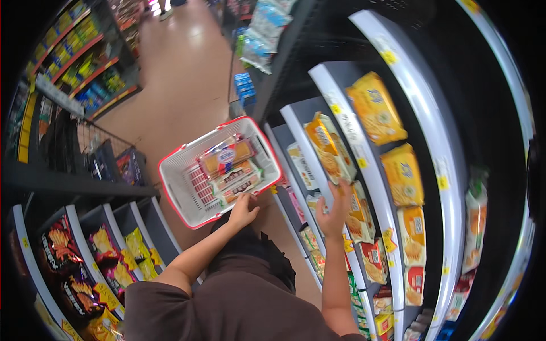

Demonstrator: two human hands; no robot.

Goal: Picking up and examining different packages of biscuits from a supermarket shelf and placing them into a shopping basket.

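A white shopping basket (177, 181) with a red rim is before me, tilted in view. My left hand (244, 212) is curled over its near rim. Inside lie a clear-wrapped pack of baked goods (228, 157) and several slimmer packs (238, 181). On the right, my right hand (332, 209) is raised at the shelf front, fingers apart and holding nothing. Its fingertips are by the lower end of an orange-and-white biscuit packet (328, 149); whether they touch it I cannot tell. Another similar packet (359, 213) stands just right of that hand.
Shelves with white price rails (358, 140) rise close on my right, bearing yellow biscuit packets (377, 108). Bagged snacks (62, 247) fill the shelves at lower left. A wire rack (96, 138) juts out at left. The tiled aisle (183, 64) runs ahead; a person's foot (165, 15) shows far off.
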